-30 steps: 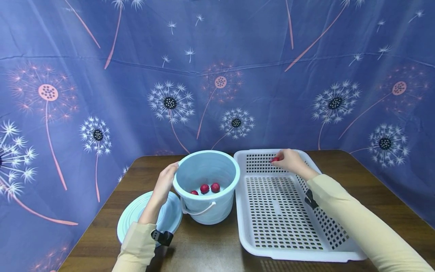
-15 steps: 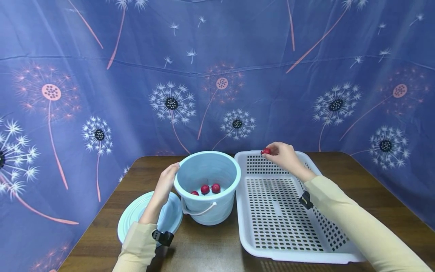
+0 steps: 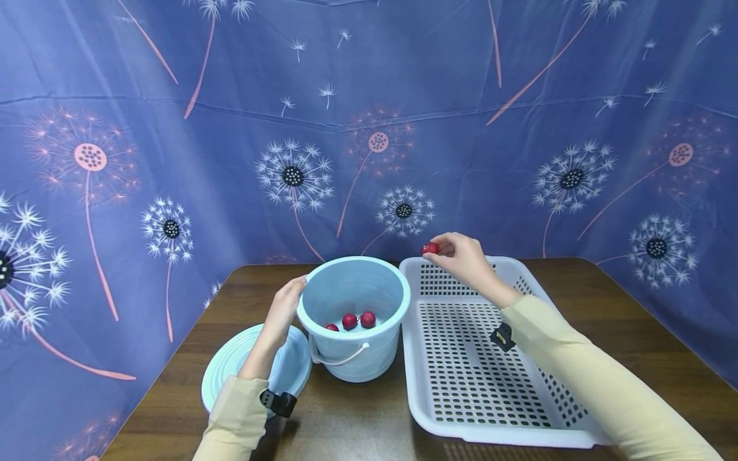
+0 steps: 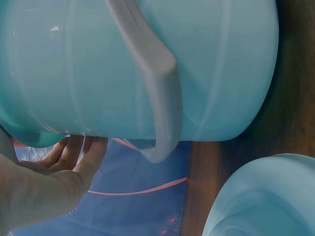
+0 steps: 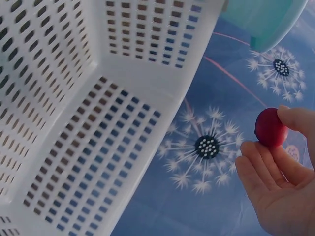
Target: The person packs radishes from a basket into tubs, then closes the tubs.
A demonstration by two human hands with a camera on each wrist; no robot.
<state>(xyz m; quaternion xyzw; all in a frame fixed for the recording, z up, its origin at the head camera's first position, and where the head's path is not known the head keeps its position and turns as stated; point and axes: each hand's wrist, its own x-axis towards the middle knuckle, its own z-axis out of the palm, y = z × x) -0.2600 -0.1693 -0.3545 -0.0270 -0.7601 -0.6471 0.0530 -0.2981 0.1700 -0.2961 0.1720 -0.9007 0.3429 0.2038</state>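
At its left rim, the light blue bucket is gripped by my left hand. The left wrist view shows the fingers curled against the bucket's side below the rim. Several round red radishes lie on the bucket's floor. My right hand pinches another small red radish between thumb and fingertips, raised over the far left corner of the white basket. In the right wrist view that radish is held well away from the basket wall.
A light blue lid lies left of the bucket, partly under my left forearm. The bucket's pale handle hangs down in front. The slotted basket stands right beside the bucket on the brown wooden table. A blue dandelion-print cloth hangs behind.
My right hand has lifted the radish from the basket's far end and moved it left toward the bucket. My left hand stays on the rim.
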